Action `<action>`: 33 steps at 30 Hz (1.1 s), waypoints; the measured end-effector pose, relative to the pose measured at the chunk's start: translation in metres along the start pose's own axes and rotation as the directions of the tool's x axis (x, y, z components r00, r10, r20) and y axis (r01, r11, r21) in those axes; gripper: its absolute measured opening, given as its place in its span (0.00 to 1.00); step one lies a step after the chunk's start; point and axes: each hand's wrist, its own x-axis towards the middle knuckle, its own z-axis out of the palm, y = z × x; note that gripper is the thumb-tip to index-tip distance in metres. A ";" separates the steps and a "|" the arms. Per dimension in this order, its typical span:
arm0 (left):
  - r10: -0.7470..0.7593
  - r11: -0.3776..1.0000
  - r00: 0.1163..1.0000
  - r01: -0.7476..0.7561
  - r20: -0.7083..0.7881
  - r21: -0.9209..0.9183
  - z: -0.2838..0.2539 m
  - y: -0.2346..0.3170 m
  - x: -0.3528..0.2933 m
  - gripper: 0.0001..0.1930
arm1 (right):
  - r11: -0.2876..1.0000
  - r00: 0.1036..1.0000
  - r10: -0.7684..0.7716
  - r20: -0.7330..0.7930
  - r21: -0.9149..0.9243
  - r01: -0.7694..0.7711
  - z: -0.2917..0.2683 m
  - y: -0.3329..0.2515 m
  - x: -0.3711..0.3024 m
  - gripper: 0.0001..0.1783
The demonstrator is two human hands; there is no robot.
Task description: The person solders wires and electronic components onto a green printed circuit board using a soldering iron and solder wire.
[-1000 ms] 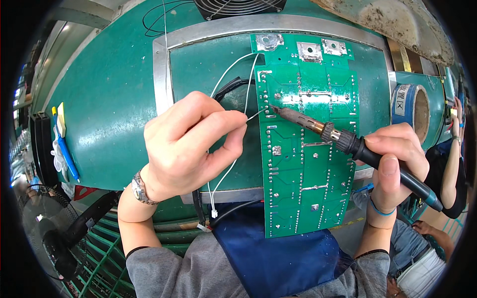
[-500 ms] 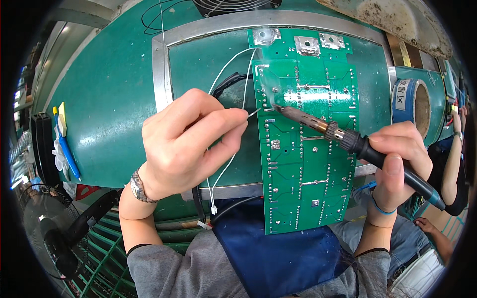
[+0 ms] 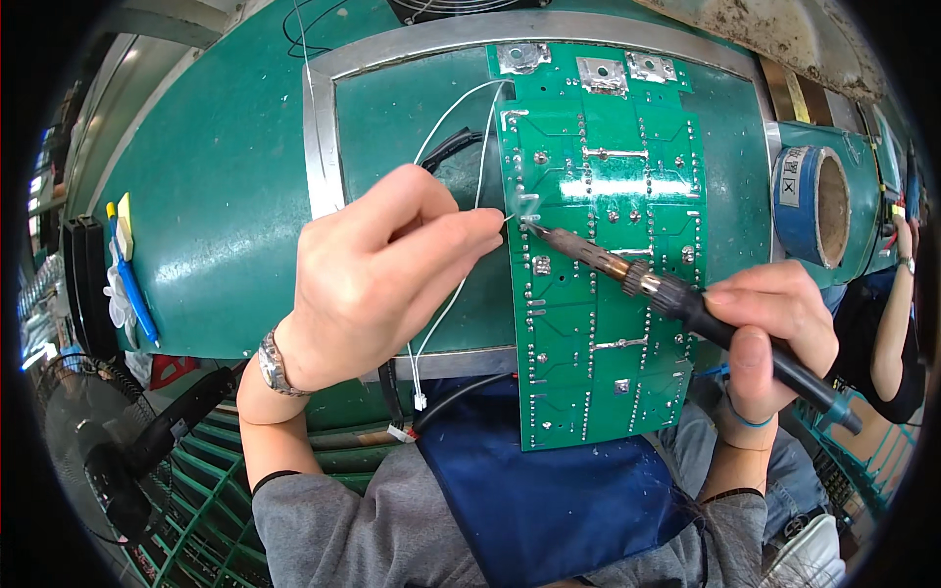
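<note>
A long green circuit board [image 3: 564,323] lies solder side up, reaching from the bench over my lap. My left hand [image 3: 377,265] is closed in a pinch beside its left edge, with a short end of thin solder wire [image 3: 508,218] showing past the fingertips. My right hand [image 3: 784,328] grips the black handle of a soldering iron [image 3: 676,299]. The iron's tip meets the board near its left row of joints, close to the solder wire's end, and a wisp of smoke rises there. Thin white wires [image 3: 482,162] loop from the board's upper left down behind my left hand to a small white connector [image 3: 420,402].
A metal frame [image 3: 323,147] is set in the green bench. Blue-and-yellow pens [image 3: 134,294] lie at the left, and a blue roll [image 3: 812,208] stands at the right. A fan [image 3: 461,8] sits at the far edge. Another person's arm [image 3: 894,323] shows at the far right.
The iron's tip has shifted slightly left and down along the board's edge. My left hand has moved a little right, and less solder wire shows past its fingers. The board appears slightly higher.
</note>
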 end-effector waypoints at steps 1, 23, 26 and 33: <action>-0.040 0.999 0.999 0.040 -0.015 -0.028 0.000 0.003 0.001 0.13 | 1.000 1.000 0.000 -0.001 -0.002 0.000 -0.003 0.000 -0.002 0.10; -0.044 0.997 0.987 0.053 -0.155 0.052 0.012 0.020 -0.023 0.14 | 0.998 0.993 -0.066 0.099 0.014 0.065 -0.010 0.007 0.016 0.17; -0.108 0.994 0.983 0.108 -0.146 -0.008 0.009 0.024 -0.031 0.14 | 0.993 0.992 -0.103 0.074 0.067 0.098 -0.018 0.010 0.008 0.10; 0.038 0.995 0.998 -0.033 -0.048 0.089 0.010 0.022 -0.039 0.15 | 0.990 0.988 -0.069 0.138 0.133 0.050 -0.008 0.009 0.002 0.09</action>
